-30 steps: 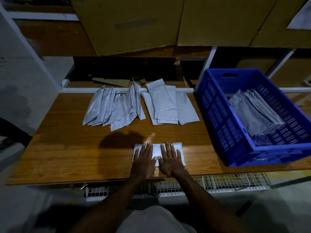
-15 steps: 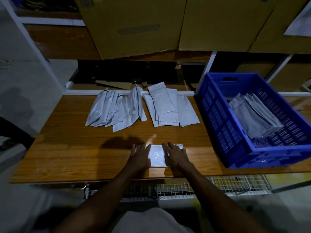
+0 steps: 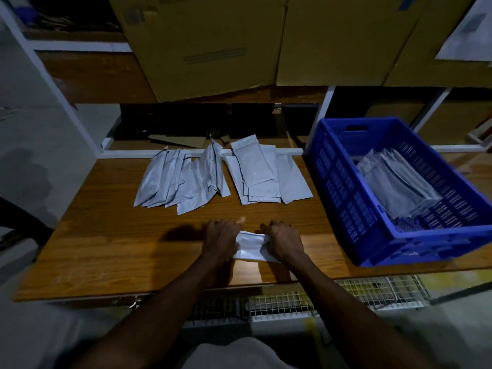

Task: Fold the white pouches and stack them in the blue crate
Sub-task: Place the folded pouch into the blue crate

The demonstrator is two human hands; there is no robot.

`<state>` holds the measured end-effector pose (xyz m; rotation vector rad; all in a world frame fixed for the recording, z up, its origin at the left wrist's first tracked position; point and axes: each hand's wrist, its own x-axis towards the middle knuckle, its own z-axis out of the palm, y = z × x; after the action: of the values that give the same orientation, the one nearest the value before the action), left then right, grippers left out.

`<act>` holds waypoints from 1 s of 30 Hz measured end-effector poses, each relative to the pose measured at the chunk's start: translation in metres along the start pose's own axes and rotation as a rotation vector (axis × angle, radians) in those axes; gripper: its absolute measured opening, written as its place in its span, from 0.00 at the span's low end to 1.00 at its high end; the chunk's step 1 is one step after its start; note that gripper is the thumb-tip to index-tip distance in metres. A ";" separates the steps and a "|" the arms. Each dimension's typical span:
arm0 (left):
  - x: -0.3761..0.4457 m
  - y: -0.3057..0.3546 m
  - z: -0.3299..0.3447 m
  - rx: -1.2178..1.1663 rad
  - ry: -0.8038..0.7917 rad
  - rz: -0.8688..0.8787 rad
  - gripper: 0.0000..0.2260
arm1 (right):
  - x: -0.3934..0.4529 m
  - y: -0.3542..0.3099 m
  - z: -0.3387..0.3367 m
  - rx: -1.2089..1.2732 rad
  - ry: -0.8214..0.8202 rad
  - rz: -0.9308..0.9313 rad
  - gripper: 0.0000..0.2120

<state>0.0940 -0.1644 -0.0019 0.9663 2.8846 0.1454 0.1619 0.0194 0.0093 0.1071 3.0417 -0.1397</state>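
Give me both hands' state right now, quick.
Left hand: grips the left end of the folded white plastic pouch.
Right hand: grips its right end.

A storeroom or warehouse: cardboard boxes (image 3: 205, 43) on shelving above a wooden worktable (image 3: 106, 235)
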 end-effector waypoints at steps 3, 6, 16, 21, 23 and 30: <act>0.001 0.009 -0.013 -0.009 0.058 0.007 0.18 | -0.007 -0.001 -0.010 0.034 0.048 -0.012 0.18; 0.001 0.012 -0.011 -0.034 0.097 0.074 0.14 | -0.014 -0.002 -0.018 0.038 0.092 0.002 0.14; 0.007 0.018 -0.017 0.006 0.435 0.326 0.20 | -0.033 0.008 -0.017 -0.070 0.145 0.025 0.35; 0.024 0.030 -0.035 0.059 0.422 0.334 0.22 | -0.034 0.019 -0.034 -0.075 0.297 0.089 0.37; 0.033 0.041 -0.048 0.077 0.434 0.336 0.24 | -0.035 0.028 -0.046 -0.076 0.357 0.115 0.35; 0.077 0.105 -0.109 0.082 0.549 0.354 0.30 | -0.038 0.085 -0.114 -0.102 0.530 0.202 0.30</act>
<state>0.0824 -0.0407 0.1137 1.6804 3.1703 0.3732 0.1955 0.1122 0.1184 0.5186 3.5238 0.0735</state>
